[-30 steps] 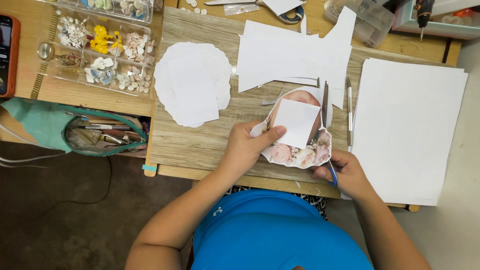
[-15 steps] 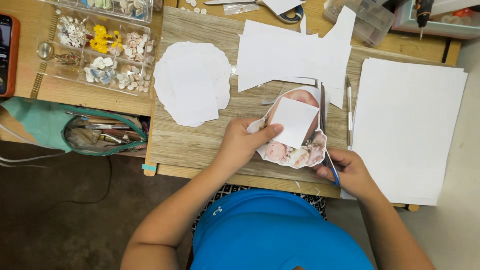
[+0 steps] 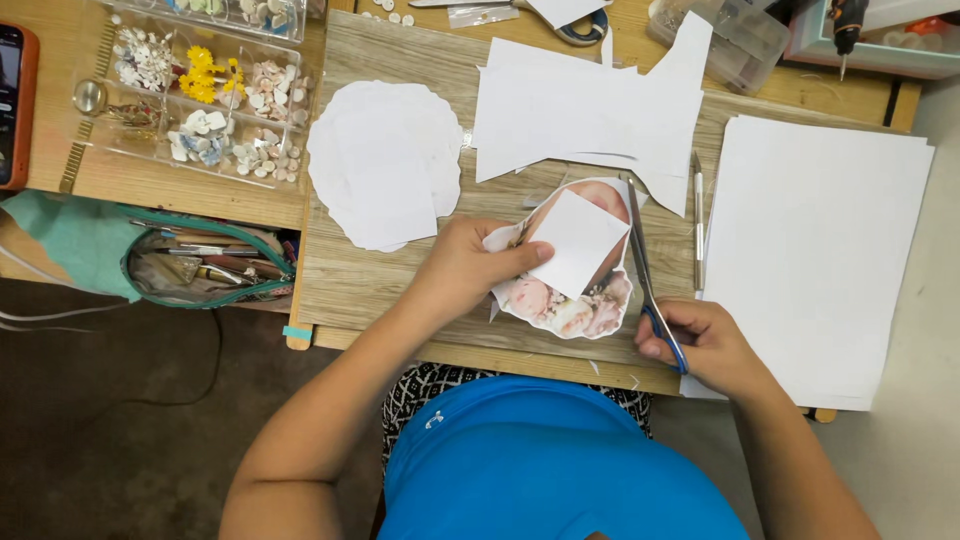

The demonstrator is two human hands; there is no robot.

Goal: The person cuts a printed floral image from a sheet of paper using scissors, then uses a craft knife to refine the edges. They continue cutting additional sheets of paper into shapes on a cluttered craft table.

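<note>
My left hand (image 3: 465, 268) grips a printed picture cut-out (image 3: 570, 300) with pink flowers along its lower edge, and pinches a white paper piece (image 3: 575, 240) on top of it. In my right hand (image 3: 705, 345) is a pair of blue-handled scissors (image 3: 645, 275). Their blades point away from me along the cut-out's right edge. Both hands work over a wooden board (image 3: 400, 275) at the near edge of the desk.
Round white paper cut-outs (image 3: 385, 170) lie left of the hands, white paper offcuts (image 3: 590, 110) behind them, a stack of white sheets (image 3: 820, 255) to the right. A pen (image 3: 697, 220) lies beside the stack. A clear box of shells and flowers (image 3: 195, 90) and an open teal pouch (image 3: 150, 255) sit at left.
The cut-out has turned a little in my left hand. The scissors have moved forward along its right edge, blades now lying against it.
</note>
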